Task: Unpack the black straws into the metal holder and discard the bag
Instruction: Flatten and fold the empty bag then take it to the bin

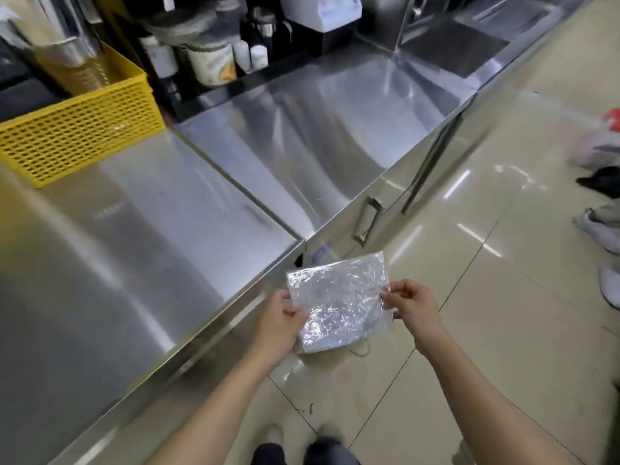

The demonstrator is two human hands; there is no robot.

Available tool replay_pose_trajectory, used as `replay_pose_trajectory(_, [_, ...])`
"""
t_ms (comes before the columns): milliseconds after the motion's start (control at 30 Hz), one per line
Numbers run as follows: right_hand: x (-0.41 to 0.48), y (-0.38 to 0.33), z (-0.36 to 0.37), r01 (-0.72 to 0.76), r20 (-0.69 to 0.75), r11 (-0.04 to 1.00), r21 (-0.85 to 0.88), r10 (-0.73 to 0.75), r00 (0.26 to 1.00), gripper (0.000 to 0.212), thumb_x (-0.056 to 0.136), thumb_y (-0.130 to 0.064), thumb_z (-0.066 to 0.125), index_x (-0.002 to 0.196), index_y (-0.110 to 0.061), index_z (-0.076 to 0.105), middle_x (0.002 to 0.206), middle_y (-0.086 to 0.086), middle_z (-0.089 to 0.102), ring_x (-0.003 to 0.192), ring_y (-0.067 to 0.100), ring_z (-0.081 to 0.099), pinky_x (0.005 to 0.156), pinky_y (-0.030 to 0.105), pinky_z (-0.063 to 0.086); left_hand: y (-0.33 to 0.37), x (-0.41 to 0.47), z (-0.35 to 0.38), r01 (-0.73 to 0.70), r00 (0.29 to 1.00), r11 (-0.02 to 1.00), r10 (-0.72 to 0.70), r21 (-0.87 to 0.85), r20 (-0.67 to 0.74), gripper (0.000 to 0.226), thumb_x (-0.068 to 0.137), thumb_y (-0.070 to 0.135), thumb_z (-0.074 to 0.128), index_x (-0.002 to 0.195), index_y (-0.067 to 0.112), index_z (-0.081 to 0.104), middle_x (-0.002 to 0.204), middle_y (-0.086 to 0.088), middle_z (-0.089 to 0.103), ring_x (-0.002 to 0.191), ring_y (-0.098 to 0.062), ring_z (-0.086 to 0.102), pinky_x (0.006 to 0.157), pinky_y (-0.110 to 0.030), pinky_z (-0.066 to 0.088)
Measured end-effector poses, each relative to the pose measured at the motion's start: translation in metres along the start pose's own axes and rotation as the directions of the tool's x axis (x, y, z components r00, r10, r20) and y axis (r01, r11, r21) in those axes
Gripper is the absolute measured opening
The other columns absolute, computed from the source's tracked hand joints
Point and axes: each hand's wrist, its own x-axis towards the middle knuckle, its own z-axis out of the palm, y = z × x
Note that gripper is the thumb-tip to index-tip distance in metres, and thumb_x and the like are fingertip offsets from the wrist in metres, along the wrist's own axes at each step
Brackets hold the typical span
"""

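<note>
I hold a crinkled clear plastic bag [339, 303] flat between both hands, in front of the steel counter's corner and above the tiled floor. My left hand [280, 318] pinches its left edge and my right hand [414, 305] pinches its right edge. The bag looks flat, with no straws visible inside. No black straws and no metal holder show in this view.
A steel counter [141, 236] runs along my left, with a yellow mesh basket [77, 129] at its back. Jars and containers [208, 62] stand further back, and a sink [453, 52] lies at the far right. Another person's shoes [600, 226] are on the floor at right.
</note>
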Motion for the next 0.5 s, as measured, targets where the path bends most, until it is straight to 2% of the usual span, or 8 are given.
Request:
replay_pose_trajectory(67, [0.021, 0.021, -0.006, -0.031, 0.004, 0.999, -0.024, 0.031, 1.000, 0.014, 0.080, 0.004, 0.062, 0.074, -0.008, 0.058, 0.058, 0.004, 0.054, 0.051, 0.011, 0.053, 0.044, 0.015, 0.041, -0.009, 0.016, 0.023, 0.056, 0.993, 0.998, -0.055, 0.006, -0.101, 0.037, 0.085, 0.007, 0.059, 0.115, 0.014, 0.038, 0.077, 0.002, 0.059, 0.065, -0.014, 0.057, 0.055, -0.017, 0.045])
replay_pose_trajectory(133, [0.051, 0.049, -0.008, -0.064, -0.013, 0.995, -0.070, 0.063, 0.998, 0.014, 0.080, 0.003, 0.062, 0.087, -0.007, 0.057, 0.061, 0.006, 0.055, 0.056, 0.018, 0.053, 0.052, 0.023, 0.043, -0.029, 0.038, 0.048, 0.109, 0.978, 0.991, -0.094, 0.075, -0.184, 0.034, 0.086, 0.005, 0.055, 0.108, 0.022, 0.036, 0.067, 0.003, 0.048, 0.055, -0.018, 0.050, 0.047, -0.021, 0.044])
replay_pose_trajectory(200, [0.086, 0.081, -0.007, -0.084, -0.014, 0.986, -0.147, 0.083, 0.996, 0.020, 0.080, 0.002, 0.061, 0.095, -0.010, 0.053, 0.064, 0.008, 0.057, 0.055, 0.020, 0.054, 0.054, 0.029, 0.043, -0.056, 0.067, 0.077, 0.126, 0.976, 0.968, -0.082, 0.215, -0.202, 0.028, 0.086, 0.007, 0.050, 0.085, 0.034, 0.041, 0.068, 0.003, 0.046, 0.058, -0.020, 0.049, 0.053, -0.033, 0.044])
replay_pose_trajectory(267, [0.126, 0.119, -0.005, -0.045, 0.009, 0.960, -0.275, 0.050, 0.999, 0.016, 0.082, -0.001, 0.057, 0.092, -0.013, 0.054, 0.067, 0.008, 0.059, 0.059, 0.023, 0.056, 0.056, 0.034, 0.045, -0.090, 0.103, 0.106, 0.137, 0.976, 0.948, -0.079, 0.288, -0.204, 0.033, 0.086, 0.003, 0.047, 0.074, 0.034, 0.050, 0.077, 0.004, 0.050, 0.072, -0.022, 0.053, 0.065, -0.033, 0.042])
replay_pose_trajectory(333, [0.165, 0.163, -0.003, 0.012, 0.057, 0.909, -0.416, 0.013, 0.998, 0.012, 0.085, -0.006, 0.053, 0.086, -0.015, 0.061, 0.076, 0.008, 0.065, 0.071, 0.027, 0.060, 0.066, 0.035, 0.047, -0.124, 0.139, 0.135, 0.165, 0.974, 0.936, -0.105, 0.309, -0.201, 0.027, 0.086, 0.000, 0.048, 0.087, 0.021, 0.065, 0.094, -0.002, 0.053, 0.089, -0.025, 0.058, 0.073, -0.026, 0.038])
replay_pose_trajectory(367, [0.183, 0.185, -0.002, 0.035, 0.089, 0.877, -0.480, 0.009, 0.996, 0.015, 0.086, -0.007, 0.052, 0.087, -0.014, 0.065, 0.085, 0.009, 0.067, 0.080, 0.028, 0.062, 0.071, 0.033, 0.045, -0.142, 0.156, 0.150, 0.194, 0.971, 0.929, -0.136, 0.315, -0.198, 0.024, 0.086, 0.001, 0.050, 0.097, 0.015, 0.066, 0.103, -0.006, 0.053, 0.097, -0.027, 0.058, 0.077, -0.024, 0.037])
replay_pose_trajectory(433, [0.217, 0.227, 0.002, 0.074, 0.169, 0.808, -0.584, 0.032, 0.985, 0.023, 0.086, -0.011, 0.050, 0.103, -0.010, 0.066, 0.109, 0.010, 0.063, 0.098, 0.027, 0.060, 0.080, 0.030, 0.043, -0.175, 0.187, 0.177, 0.232, 0.972, 0.890, -0.195, 0.393, -0.133, 0.032, 0.088, 0.016, 0.053, 0.120, 0.013, 0.056, 0.123, -0.009, 0.046, 0.113, -0.025, 0.052, 0.087, -0.023, 0.036])
replay_pose_trajectory(500, [0.247, 0.269, 0.011, 0.158, 0.336, 0.751, -0.642, 0.090, 0.938, 0.037, 0.085, -0.015, 0.049, 0.121, -0.010, 0.053, 0.127, 0.010, 0.051, 0.109, 0.028, 0.054, 0.087, 0.033, 0.043, -0.206, 0.213, 0.199, 0.217, 0.974, 0.819, -0.216, 0.530, -0.065, 0.053, 0.090, 0.034, 0.050, 0.138, 0.015, 0.036, 0.140, -0.006, 0.032, 0.130, -0.021, 0.037, 0.099, -0.024, 0.030])
